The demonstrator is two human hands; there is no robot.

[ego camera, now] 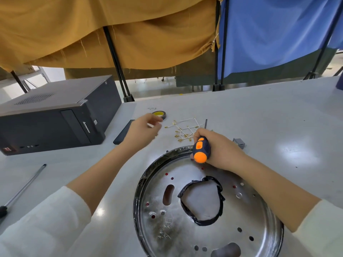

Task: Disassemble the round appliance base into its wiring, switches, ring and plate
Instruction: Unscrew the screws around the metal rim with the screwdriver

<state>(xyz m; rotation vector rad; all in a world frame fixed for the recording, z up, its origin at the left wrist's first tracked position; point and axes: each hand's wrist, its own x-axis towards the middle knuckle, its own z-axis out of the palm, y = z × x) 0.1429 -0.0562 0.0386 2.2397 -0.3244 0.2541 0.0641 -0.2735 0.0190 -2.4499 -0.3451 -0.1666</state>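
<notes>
Toward the desk's left edge a slim black-tipped rod (26, 184) is lying beside a dark, boxy computer case (55, 115). Further in, the left hand (143, 129) is hovering over the desk near a tape roll (160, 115); it is motion-blurred, so I cannot tell whether its fingers are pinching something small or just curling loosely. Next, a bundle of thin white wiring (182, 129) with brass terminals is lying loose toward the far side, looking light, floppy and easy to tangle. The right hand (220, 148) is wrapping around a screwdriver (201, 149) with its rubbery orange-and-navy handle. At the near edge, the round plate (207, 204) is sitting flat: shiny stamped metal, stiff, probably light but slick, with black tape lining its central cutout. Its raised rim looks like the safest place to be gripping it.
</notes>
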